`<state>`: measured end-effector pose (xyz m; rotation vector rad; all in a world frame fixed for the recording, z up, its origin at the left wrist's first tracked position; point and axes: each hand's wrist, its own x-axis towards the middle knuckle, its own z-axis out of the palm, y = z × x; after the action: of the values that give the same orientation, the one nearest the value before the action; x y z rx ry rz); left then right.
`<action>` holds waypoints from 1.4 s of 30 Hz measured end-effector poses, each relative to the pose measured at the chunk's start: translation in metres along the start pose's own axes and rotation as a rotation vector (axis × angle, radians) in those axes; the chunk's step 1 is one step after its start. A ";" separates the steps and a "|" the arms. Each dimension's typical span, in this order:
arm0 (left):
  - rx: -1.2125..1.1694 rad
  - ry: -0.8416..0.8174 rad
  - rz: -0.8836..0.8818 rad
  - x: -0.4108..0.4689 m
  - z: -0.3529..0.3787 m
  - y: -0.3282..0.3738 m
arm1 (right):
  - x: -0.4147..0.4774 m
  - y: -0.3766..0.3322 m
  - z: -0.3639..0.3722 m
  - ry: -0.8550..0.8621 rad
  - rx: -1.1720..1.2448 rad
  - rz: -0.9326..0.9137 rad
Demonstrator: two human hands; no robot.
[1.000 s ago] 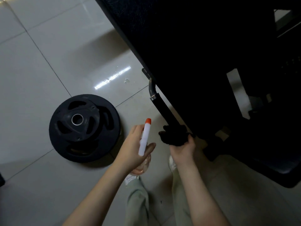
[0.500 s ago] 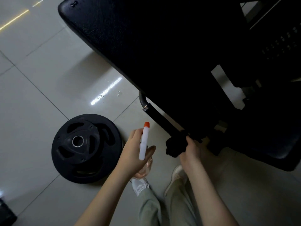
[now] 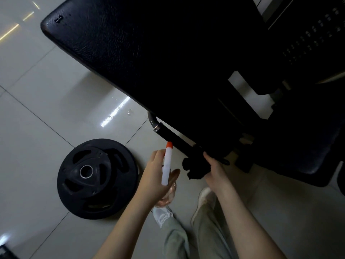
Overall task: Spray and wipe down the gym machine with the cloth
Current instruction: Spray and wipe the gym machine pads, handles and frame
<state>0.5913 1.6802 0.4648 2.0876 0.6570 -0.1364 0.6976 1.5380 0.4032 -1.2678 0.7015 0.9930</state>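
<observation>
A black padded gym bench [image 3: 149, 58] slants across the upper view. From under its near edge a black-sleeved handle bar [image 3: 172, 138] with a grey metal bend runs down to the right. My right hand [image 3: 214, 171] grips a dark cloth [image 3: 196, 165] against the lower end of that bar. To the left of it, my left hand [image 3: 158, 178] holds a spray bottle [image 3: 167, 163] with a white neck, an orange tip and a clear rounded body, its tip pointing up towards the bar.
A black weight plate [image 3: 97, 178] lies flat on the pale tiled floor [image 3: 46, 109] to the left of my hands. Dark machine frame parts [image 3: 308, 90] fill the right. My legs and white shoes [image 3: 162, 214] are below.
The view has tilted up, showing more of the bench's far end. My right hand with the cloth has shifted down the bar towards its lower end. The left hand keeps the bottle in the same pose.
</observation>
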 end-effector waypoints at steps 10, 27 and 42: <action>-0.044 0.020 -0.060 -0.004 0.004 0.002 | -0.004 0.029 0.029 0.422 -0.298 -0.292; 0.147 -0.293 0.042 -0.004 0.011 0.013 | -0.069 -0.051 -0.021 0.316 -0.849 -0.692; 0.238 -0.336 0.057 0.017 0.040 -0.007 | 0.010 -0.050 -0.035 0.403 -1.171 -0.935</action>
<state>0.6081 1.6584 0.4306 2.2359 0.3910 -0.5425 0.7498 1.5058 0.4094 -2.5158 -0.3440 0.2729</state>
